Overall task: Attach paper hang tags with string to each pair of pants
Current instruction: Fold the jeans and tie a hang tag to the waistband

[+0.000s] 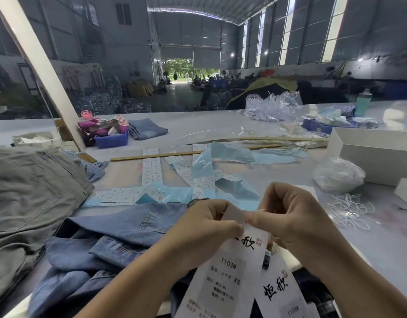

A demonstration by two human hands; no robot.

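Observation:
Both hands meet at the top of a white paper hang tag [223, 278] printed with black characters and "1103#". My left hand [204, 228] pinches the tag's upper edge. My right hand [289, 216] pinches a thin white string [258, 211] at that same edge. A second, similar tag [280, 292] hangs beside the first, lower right. Blue denim pants [106, 249] lie crumpled under my left forearm. A pile of loose white strings [349, 210] lies on the table to the right.
Grey-green pants [30, 191] are stacked at the left. Strips of sticker labels [152, 168] and blue backing paper [227, 152] spread across the table [133, 171] ahead. A plastic bag [338, 175] and a white box [377, 152] sit at right, a blue bin [112, 140] farther back.

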